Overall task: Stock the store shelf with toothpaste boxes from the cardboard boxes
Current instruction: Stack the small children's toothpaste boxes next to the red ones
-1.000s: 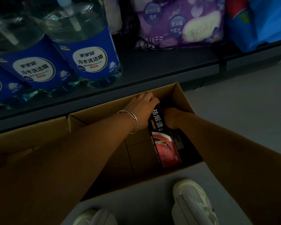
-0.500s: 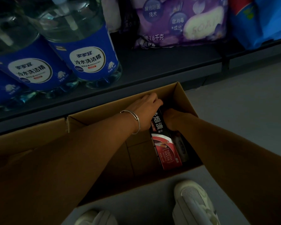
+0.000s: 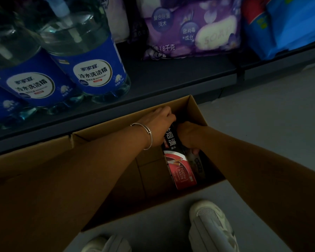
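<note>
An open cardboard box (image 3: 196, 110) stands on the floor in front of the bottom shelf. Inside it, against the right wall, lie black-and-red toothpaste boxes (image 3: 180, 170). My left hand (image 3: 158, 122), a silver bangle on its wrist, reaches into the far right corner and grips the far end of the top toothpaste box. My right hand (image 3: 188, 135) curls round the right side of the same stack, its fingers partly hidden behind the boxes.
The dark bottom shelf (image 3: 171, 82) carries large blue-labelled detergent bottles (image 3: 91, 75) at left, a purple bag (image 3: 191, 28) and a blue bag (image 3: 289, 24) at right. A second cardboard box (image 3: 29, 155) sits left. My white shoes (image 3: 209, 226) stand on the grey floor.
Both hands have pushed a little deeper into the far corner of the box, and the fingers have closed tighter on the toothpaste boxes. The boxes have barely moved.
</note>
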A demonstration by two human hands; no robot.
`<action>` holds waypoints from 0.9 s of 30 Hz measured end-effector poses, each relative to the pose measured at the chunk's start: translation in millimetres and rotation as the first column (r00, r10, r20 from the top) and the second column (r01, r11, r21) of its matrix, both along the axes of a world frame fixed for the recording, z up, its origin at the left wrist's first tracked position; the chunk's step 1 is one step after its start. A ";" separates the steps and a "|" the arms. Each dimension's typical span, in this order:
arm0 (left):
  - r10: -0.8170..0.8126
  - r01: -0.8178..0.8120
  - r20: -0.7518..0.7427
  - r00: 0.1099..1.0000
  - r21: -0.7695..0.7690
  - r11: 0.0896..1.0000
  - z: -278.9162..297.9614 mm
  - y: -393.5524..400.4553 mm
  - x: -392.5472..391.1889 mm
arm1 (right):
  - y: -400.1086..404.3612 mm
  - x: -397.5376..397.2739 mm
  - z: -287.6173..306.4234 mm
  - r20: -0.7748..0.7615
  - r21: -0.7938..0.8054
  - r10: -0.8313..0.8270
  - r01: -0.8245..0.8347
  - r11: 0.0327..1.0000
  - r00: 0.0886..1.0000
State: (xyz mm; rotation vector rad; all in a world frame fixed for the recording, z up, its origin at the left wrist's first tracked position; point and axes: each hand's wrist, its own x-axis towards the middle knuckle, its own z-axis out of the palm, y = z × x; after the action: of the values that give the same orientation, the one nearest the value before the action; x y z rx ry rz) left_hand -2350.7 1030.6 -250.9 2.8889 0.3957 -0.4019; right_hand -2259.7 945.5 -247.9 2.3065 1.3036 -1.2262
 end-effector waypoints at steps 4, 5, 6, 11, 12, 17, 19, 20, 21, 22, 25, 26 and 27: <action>-0.009 0.009 -0.018 1.000 -0.001 1.000 6.7 -5.1 4.2 | -1.0 -2.4 8.5 0.084 0.028 0.065 -0.067 0.997 0.994; -0.005 0.005 -0.018 1.000 0.000 1.000 7.9 -6.3 5.4 | -0.9 -2.5 9.3 0.095 0.041 0.070 -0.074 0.996 0.993; 0.002 -0.002 -0.020 1.000 0.001 1.000 9.0 -7.5 6.5 | -0.9 -2.4 10.0 0.103 0.052 0.064 -0.070 0.996 0.993; 0.018 -0.018 -0.035 0.999 0.006 1.000 15.8 -9.8 10.5 | -3.7 -0.6 23.6 0.093 0.114 -0.017 0.007 0.993 0.995; 0.026 -0.026 -0.041 0.999 0.004 1.000 17.9 -10.2 10.7 | -5.7 0.5 28.0 0.084 0.099 -0.021 0.013 0.995 0.996; 0.063 -0.065 -0.081 0.995 -0.026 0.998 34.3 -13.5 10.2 | -19.1 7.3 53.3 0.063 0.103 0.046 -0.052 0.993 0.997; 0.077 -0.081 -0.098 0.992 -0.032 0.996 44.4 -15.6 10.6 | -22.1 11.4 64.5 0.082 0.142 0.089 -0.100 0.985 0.993; 0.089 -0.093 -0.108 0.990 -0.035 0.995 50.3 -17.2 10.9 | -22.4 14.7 69.0 0.096 0.151 0.101 -0.115 0.982 0.990; 0.099 -0.105 -0.119 0.988 -0.044 0.993 57.5 -19.0 11.5 | -22.2 17.9 75.9 0.111 0.162 0.105 -0.122 0.979 0.988; 0.107 -0.115 -0.130 0.986 -0.055 0.992 65.3 -20.9 12.3 | -22.8 21.1 84.6 0.128 0.173 0.113 -0.134 0.976 0.985; 0.131 -0.145 -0.144 0.981 -0.089 0.986 92.8 -27.7 15.3 | -26.9 28.8 117.4 0.151 0.246 0.151 -0.185 0.951 0.977; 0.151 -0.165 -0.134 0.979 -0.101 0.981 102.9 -29.5 16.9 | -29.1 30.9 128.8 0.139 0.276 0.142 -0.176 0.945 0.980; 0.179 -0.193 -0.119 0.977 -0.117 0.974 113.4 -31.5 18.2 | -31.9 32.4 139.8 0.122 0.302 0.131 -0.163 0.939 0.984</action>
State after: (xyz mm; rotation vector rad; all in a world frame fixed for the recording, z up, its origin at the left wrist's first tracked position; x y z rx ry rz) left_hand -2332.6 999.0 -137.5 2.6843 0.6292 -0.5317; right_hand -2227.3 913.6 -108.2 2.3830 1.7023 -0.8993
